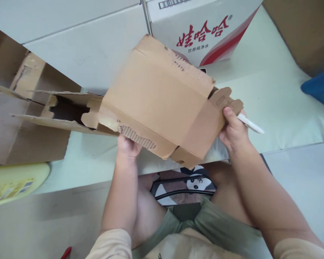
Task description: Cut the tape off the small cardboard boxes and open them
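A partly unfolded brown cardboard box (156, 93) is held up in front of me, tilted, with torn corrugated strips along two of its edges. My left hand (129, 145) is closed on its lower left edge, the fingers partly hidden beneath it. At the right end, my right hand (233, 127) pinches the small end flaps, thumb on top. A slim white stick-like tool (250, 123) pokes out from that same hand; its kind cannot be made out. Left of the held cardboard, another open narrow cardboard box (70, 109) lies on its side.
A white printed carton (205, 36) stands at the back, with a brown box (305, 32) and a blue container (320, 88) to its right. More cardboard (37, 144) and a yellow package (18, 181) are at left. A pale green cloth (280, 115) covers the surface.
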Action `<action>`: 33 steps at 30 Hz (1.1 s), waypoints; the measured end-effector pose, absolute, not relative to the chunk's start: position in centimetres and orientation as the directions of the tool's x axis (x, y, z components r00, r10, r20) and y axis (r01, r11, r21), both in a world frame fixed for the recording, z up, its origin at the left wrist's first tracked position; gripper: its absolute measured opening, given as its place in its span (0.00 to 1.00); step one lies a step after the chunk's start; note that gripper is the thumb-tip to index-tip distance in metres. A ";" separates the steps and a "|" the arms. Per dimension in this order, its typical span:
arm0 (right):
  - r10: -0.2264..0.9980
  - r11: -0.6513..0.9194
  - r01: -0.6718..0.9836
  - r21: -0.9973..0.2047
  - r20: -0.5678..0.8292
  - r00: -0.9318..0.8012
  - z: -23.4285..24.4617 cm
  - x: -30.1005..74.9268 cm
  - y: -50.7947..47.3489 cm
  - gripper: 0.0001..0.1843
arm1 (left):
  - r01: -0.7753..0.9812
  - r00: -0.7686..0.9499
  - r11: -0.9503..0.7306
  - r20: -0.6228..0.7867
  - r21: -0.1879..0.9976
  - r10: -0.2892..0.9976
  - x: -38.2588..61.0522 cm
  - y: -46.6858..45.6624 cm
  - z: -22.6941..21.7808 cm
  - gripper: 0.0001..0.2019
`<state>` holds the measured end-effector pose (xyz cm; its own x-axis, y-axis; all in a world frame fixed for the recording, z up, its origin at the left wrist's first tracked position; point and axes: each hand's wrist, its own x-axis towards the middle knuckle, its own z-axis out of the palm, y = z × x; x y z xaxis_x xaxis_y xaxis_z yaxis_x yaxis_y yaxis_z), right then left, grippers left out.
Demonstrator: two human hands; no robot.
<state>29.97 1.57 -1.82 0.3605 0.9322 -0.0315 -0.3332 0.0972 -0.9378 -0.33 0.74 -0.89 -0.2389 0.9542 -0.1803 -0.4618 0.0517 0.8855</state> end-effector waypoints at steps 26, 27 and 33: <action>0.968 -0.136 -0.412 -0.901 -0.209 0.138 -2.2 29.6 -0.1 0.32 | -0.546 -0.276 -0.016 -0.162 0.838 0.947 -0.4 1.7 -2.3 0.19; 0.974 -0.139 -0.413 -0.900 -0.200 0.108 -2.1 29.9 -0.2 0.30 | -0.552 -0.266 -0.010 -0.166 0.834 0.950 -0.4 1.7 -2.5 0.18; 0.988 -0.071 -0.398 -0.914 -0.120 0.098 -1.7 29.8 -0.2 0.28 | -0.561 -0.253 -0.004 -0.167 0.828 0.953 0.6 2.0 -3.0 0.17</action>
<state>29.81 -0.24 -1.65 0.0978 0.9880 -0.1195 -0.3983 -0.0712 -0.9145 0.60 1.99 -3.03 -0.2528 0.9531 -0.1666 -0.5613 -0.0042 0.8276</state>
